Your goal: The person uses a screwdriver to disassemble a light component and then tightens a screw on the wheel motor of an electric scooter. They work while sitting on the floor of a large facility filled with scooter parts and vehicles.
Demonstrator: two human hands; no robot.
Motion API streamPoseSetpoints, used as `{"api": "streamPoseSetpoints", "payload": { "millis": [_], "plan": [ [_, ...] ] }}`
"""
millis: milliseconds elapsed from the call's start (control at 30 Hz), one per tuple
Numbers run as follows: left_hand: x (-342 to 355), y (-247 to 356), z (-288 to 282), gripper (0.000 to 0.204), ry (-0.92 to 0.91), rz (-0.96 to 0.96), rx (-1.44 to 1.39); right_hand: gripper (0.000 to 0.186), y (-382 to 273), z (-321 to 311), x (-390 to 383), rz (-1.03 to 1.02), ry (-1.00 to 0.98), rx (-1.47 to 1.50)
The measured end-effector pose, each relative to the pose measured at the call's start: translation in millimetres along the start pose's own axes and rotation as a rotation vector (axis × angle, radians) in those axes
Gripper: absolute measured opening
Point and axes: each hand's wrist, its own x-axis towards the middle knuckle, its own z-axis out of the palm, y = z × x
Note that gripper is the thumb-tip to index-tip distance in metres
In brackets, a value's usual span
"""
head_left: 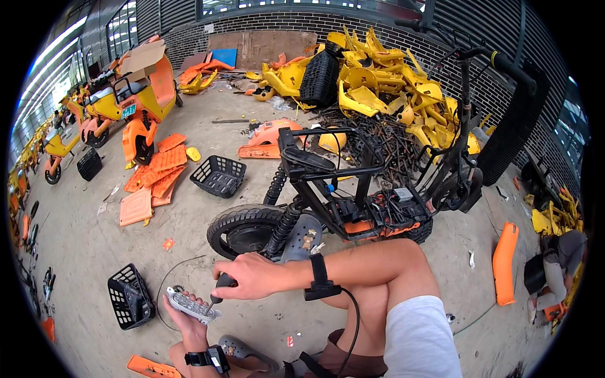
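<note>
In the head view, our left hand (184, 322) is curled around the clear lamp unit (191, 306), above the floor (82, 246); our right hand (258, 277) firmly grips the dark screwdriver (224, 287). We should keep the screwdriver straight, the lamp unit steady.

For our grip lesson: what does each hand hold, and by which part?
Right hand: screwdriver, by its handle. Left hand: clear plastic piece, by its long sides.

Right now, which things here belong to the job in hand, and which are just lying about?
Likely part of the job:
clear lamp, in the left hand
screwdriver, in the right hand
perhaps the stripped scooter

Apparently just lying about:
black baskets
orange panels
yellow panels
</note>
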Motion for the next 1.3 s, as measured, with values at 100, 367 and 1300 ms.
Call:
{"api": "streamPoseSetpoints", "payload": {
  "millis": [100, 367, 1300],
  "plan": [
    [-4.5, -1.1, 4.6, 0.059, -0.024, -0.027, 0.012, 0.039, -0.5, -4.5, -0.7, -0.1, 0.025, 0.066],
    [6.8, -16.6, 6.6, 0.064, -0.182, -0.05, -0.084, 0.039, -14.1, -20.9, -2.8, 0.116, 0.025, -0.032],
    [-5.7, -3.0, 11.5, 0.063, -0.205, 0.012, -0.133, 0.029, -19.6, -22.5, 10.5, 0.012, 0.108, -0.088]
  ]
}}
